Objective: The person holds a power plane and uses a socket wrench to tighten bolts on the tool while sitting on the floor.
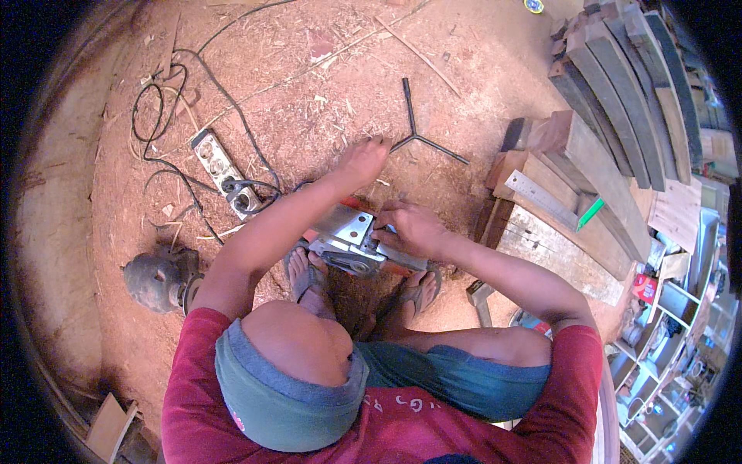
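Observation:
A black Y-shaped three-way socket wrench (414,136) is on the dusty ground in front of me. At the end of its nearest arm, my left hand (365,162) has its fingers closed. Between my feet sits a power tool with a flat metal base and red parts, which looks like an electric planer (346,224) turned base up. Over the middle of that base my right hand (416,230) is bent, its fingers curled in close to the metal. Whatever those fingers pinch is hidden.
A white power strip (220,170) with a looped black cord lies at left, near a dark round motor-like machine (161,280). Curved timber pieces (610,85) are stacked at right, with a steel ruler (541,197) on a beam. A hammer (481,301) lies beside my right foot.

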### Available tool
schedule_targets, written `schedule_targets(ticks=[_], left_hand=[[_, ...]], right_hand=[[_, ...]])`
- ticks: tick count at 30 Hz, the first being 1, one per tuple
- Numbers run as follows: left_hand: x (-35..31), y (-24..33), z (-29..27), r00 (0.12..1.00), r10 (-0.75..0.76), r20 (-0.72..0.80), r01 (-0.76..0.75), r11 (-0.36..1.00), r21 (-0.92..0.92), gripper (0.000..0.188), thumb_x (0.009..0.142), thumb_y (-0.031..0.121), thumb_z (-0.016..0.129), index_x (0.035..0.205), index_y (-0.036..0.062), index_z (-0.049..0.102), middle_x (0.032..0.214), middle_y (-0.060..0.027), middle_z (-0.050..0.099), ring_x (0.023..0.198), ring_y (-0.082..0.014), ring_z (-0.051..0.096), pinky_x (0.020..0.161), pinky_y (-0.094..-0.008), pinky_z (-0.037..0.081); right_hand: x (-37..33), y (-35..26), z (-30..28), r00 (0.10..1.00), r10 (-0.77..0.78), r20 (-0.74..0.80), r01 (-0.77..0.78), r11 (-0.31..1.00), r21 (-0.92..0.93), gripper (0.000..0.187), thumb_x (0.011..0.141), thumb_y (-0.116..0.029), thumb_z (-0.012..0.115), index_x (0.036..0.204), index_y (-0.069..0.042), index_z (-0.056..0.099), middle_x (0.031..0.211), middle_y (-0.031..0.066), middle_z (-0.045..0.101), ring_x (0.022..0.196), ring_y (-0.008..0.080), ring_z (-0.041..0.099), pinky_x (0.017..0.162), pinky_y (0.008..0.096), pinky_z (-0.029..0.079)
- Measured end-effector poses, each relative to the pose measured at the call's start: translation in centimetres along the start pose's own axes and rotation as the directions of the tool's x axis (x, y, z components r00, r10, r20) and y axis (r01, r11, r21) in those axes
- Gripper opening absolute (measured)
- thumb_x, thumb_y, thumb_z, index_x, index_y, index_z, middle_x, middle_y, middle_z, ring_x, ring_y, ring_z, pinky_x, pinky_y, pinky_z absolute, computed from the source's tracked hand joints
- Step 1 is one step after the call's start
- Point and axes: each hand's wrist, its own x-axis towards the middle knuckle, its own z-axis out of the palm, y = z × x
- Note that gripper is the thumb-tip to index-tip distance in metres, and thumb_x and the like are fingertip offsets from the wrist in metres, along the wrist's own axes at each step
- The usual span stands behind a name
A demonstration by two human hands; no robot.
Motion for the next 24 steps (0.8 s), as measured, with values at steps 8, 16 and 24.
schedule_targets(ticks=[8, 16, 24], left_hand=[[1.1, -1.2, -2.8, 0.987, -0.053, 0.15, 0.067, 0.994, -0.092, 0.024, 0.091, 0.013, 0.064, 0.11, 0.0057, 0.076, 0.12, -0.0219, 0.073, 0.108, -0.0429, 0.072, 0.091, -0.0537, 0.058], [-5.3, 0.0, -5.0, 0.998, 0.017, -0.052, -0.044, 0.825, -0.563, 0.028, 0.095, 0.021, 0.075, 0.117, 0.0045, 0.073, 0.107, -0.0156, 0.073, 0.095, -0.0282, 0.07, 0.085, -0.0427, 0.056], [-12.8, 3.9, -4.8, 0.985, -0.046, -0.167, -0.101, 0.632, -0.769, 0.034, 0.102, 0.01, 0.073, 0.132, -0.0018, 0.064, 0.119, -0.0086, 0.071, 0.113, -0.0182, 0.067, 0.099, -0.0383, 0.056]], right_hand=[[-0.6, -1.6, -0.2, 0.966, -0.143, -0.213, 0.154, 0.987, 0.036, 0.032, 0.1, -0.04, 0.072, 0.107, -0.01, 0.081, 0.118, 0.0157, 0.072, 0.11, 0.0378, 0.07, 0.095, 0.0484, 0.057], [-0.3, 0.0, -2.7, 0.961, 0.039, -0.274, 0.056, 0.942, 0.332, 0.043, 0.104, -0.042, 0.071, 0.111, 0.0, 0.077, 0.108, 0.0191, 0.072, 0.099, 0.029, 0.072, 0.087, 0.0404, 0.057], [-0.4, -1.1, -7.7, 0.9, 0.092, -0.426, 0.208, 0.768, 0.605, 0.043, 0.108, -0.021, 0.068, 0.143, 0.004, 0.061, 0.122, 0.0103, 0.077, 0.108, 0.0145, 0.07, 0.094, 0.0321, 0.057]])
